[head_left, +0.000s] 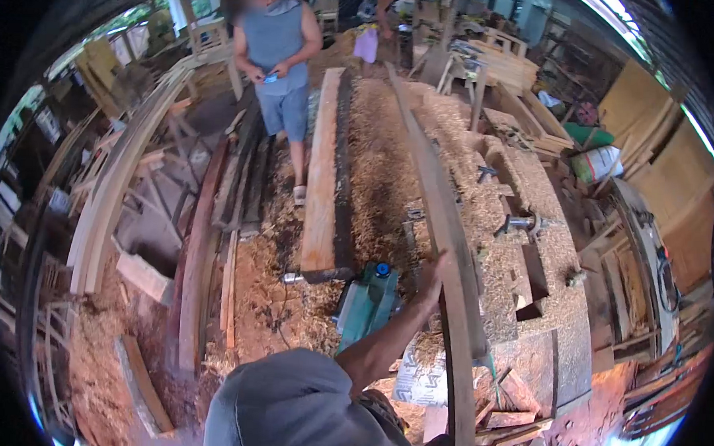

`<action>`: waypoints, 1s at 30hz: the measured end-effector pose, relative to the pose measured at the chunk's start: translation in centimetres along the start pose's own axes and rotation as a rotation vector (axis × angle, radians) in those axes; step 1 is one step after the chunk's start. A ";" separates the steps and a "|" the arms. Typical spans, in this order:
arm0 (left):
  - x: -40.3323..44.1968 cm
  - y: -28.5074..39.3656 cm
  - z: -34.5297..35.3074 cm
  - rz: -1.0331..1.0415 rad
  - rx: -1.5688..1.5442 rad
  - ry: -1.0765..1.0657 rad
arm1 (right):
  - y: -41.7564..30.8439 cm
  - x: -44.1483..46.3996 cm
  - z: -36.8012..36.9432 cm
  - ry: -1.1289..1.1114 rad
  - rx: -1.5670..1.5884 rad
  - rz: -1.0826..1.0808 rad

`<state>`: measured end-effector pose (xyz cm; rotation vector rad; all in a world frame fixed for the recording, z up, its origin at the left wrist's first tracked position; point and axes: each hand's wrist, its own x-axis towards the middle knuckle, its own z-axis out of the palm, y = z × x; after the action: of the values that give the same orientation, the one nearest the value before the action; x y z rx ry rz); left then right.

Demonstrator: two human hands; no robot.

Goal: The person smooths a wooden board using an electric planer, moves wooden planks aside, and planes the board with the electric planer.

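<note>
My left hand (pixel 436 276) reaches across from the lower middle and holds the near side of a long narrow board (pixel 429 174); part of its fingers is hidden at the board's edge. This board runs from the upper middle down to the bottom edge. Left of my forearm, a green power tool (pixel 369 303) with a blue round cap sits among wood shavings. Beyond the tool lies a thick timber (pixel 324 174) with a dark side. A grey-clothed shoulder fills the bottom middle. My right hand does not show.
A shaving-covered workbench (pixel 529 286) with slots and metal clamps (pixel 521 223) stands right of the board. At the upper left, a person (pixel 281 52) in grey stands holding a small object. Long planks (pixel 124 181) rest on trestles at left. Another person (pixel 382 21) is farther back.
</note>
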<state>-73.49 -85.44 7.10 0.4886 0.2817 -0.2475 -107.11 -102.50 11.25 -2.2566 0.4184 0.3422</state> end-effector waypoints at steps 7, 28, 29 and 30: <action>-3.0 6.6 -1.2 0.739 0.923 0.008 | 3.2 -2.8 -0.5 0.032 -0.117 -0.084; -24.2 16.5 -18.6 0.781 0.845 0.370 | -17.6 11.1 17.2 0.003 0.207 -0.369; -24.8 15.9 -19.9 0.764 1.018 0.466 | -18.4 13.3 18.6 0.084 0.056 -0.428; -25.9 15.3 -20.6 0.775 1.013 0.483 | -18.8 15.6 19.5 0.070 0.054 -0.443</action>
<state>-97.24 -57.95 4.55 1.6191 0.4045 0.5378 -87.46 -78.87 5.36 -2.2375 -0.0424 0.0214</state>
